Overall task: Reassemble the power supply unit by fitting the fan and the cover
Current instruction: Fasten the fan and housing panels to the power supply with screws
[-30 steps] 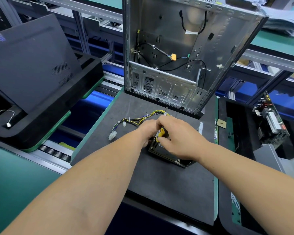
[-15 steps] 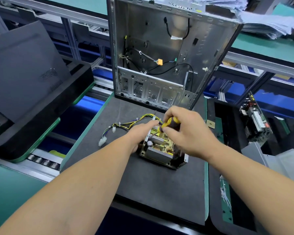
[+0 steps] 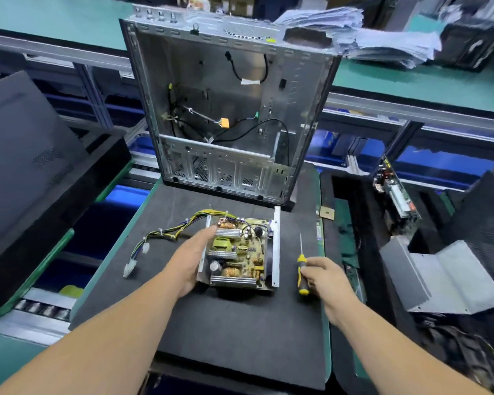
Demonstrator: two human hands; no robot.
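Observation:
The open power supply unit (image 3: 240, 252) lies on the black foam mat (image 3: 211, 332), its circuit board, coils and heat sinks showing. A yellow and black cable bundle (image 3: 166, 233) runs from it to the left and ends in white plugs. My left hand (image 3: 191, 258) lies flat against the unit's left side. To the right of the unit, my right hand (image 3: 325, 280) holds the handle of a yellow and black screwdriver (image 3: 301, 269) that lies on the mat with its tip pointing away. A grey metal cover (image 3: 445, 277) rests at the far right. No fan is visible.
An empty computer case (image 3: 228, 115) stands upright at the back of the mat. A dark side panel (image 3: 20, 155) leans in a black tray on the left. A circuit board part (image 3: 394, 192) sits at the right, and a paper stack (image 3: 362, 35) at the back.
My right hand has lifted the screwdriver off the unit and moved it right, down onto the mat. The left hand stays at the unit's left side. The camera view has risen.

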